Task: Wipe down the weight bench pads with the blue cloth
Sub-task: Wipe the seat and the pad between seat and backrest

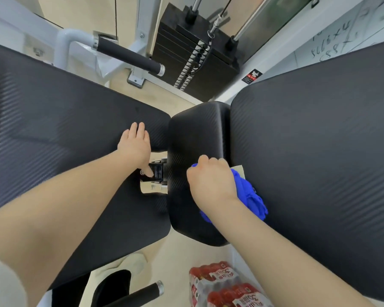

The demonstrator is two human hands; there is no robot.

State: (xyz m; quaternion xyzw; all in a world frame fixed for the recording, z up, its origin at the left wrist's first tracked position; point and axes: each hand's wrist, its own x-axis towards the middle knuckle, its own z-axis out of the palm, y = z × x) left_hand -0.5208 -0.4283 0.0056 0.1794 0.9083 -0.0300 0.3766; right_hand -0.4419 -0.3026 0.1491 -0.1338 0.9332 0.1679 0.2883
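Three black ribbed pads fill my view: a wide left pad [53,120], a narrow middle pad [195,173] and a wide right pad [319,140]. From the lower left my left arm [60,209] runs up across the left pad, nearly straight, with the left hand [134,144] lying palm-down at that pad's inner edge, beside the gap to the middle pad. Its grip is released: the fingers stretch flat along the pad surface, while the thumb hangs down toward the metal bracket [155,176] showing in the gap; I cannot tell whether the thumb touches it. Behind the left pad I see a black foam roller [129,56] on a pale grey frame, and further right the dark weight stack [193,58] with its guide rods. On the middle pad sits my right hand [211,176], knuckles up, its grip clenched on the blue cloth [251,193]. The cloth is bunched under and to the right of the hand, spilling over the seam between the middle pad and the right pad and lying against both. The right arm [286,251] comes in from the lower right corner, crossing the front of the right pad at a slant. Down on the floor, between the two arms, stands a shrink-wrapped pack of red bottles [226,286], and to its left a second black roller [142,293] pokes in.
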